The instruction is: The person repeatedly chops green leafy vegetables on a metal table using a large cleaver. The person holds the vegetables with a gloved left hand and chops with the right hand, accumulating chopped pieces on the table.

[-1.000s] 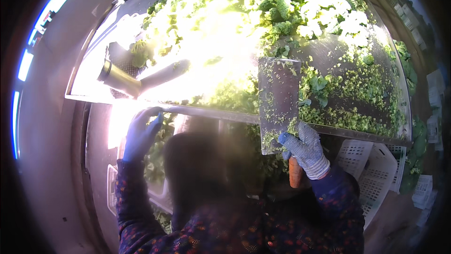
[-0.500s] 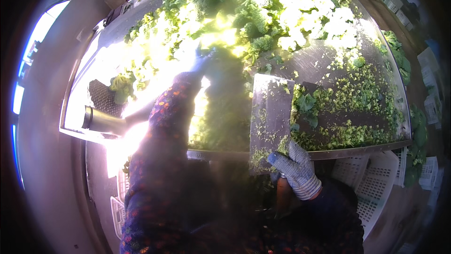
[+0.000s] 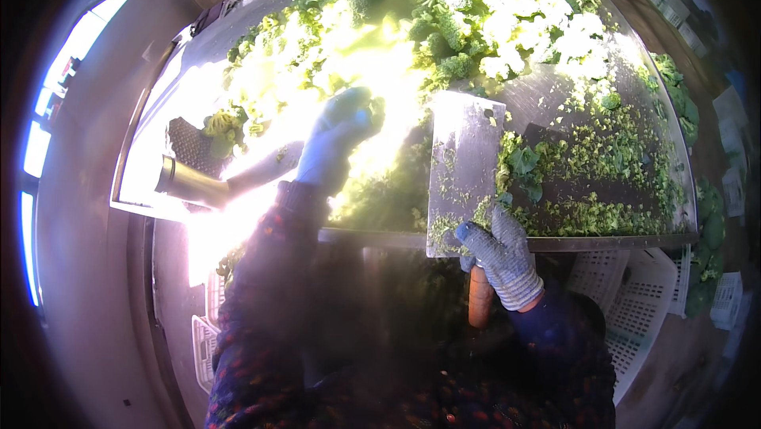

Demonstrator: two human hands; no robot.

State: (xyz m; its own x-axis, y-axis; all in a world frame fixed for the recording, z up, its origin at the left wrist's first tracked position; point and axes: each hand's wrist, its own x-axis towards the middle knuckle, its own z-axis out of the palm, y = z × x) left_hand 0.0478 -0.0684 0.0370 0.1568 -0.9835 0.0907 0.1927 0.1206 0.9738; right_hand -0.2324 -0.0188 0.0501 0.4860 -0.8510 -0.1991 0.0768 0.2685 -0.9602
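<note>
My right hand (image 3: pixel 506 258), in a grey knit glove, is closed around the top of the orange-brown handle of a cleaver (image 3: pixel 464 151). The broad blade points away from me over the near edge of the metal table (image 3: pixel 547 100), with green crumbs stuck to it. Strong glare washes over my left hand (image 3: pixel 329 139), also gloved. Its fingers are curled around a dark green, rounded broccoli head (image 3: pixel 354 101), partly blurred by the light. Beyond it lies a large heap of broccoli (image 3: pixel 456 28).
Green trimmings (image 3: pixel 610 159) litter the table's right side. A metal cylinder (image 3: pixel 190 181) and a dark textured block (image 3: pixel 190 146) sit at the left. White plastic crates (image 3: pixel 646 310) stand below the right edge. More broccoli (image 3: pixel 709 227) is piled beyond the table's right side.
My left hand has drawn back from the heap toward me, with a broccoli head in it. The cleaver in my right hand has risen slightly farther over the table.
</note>
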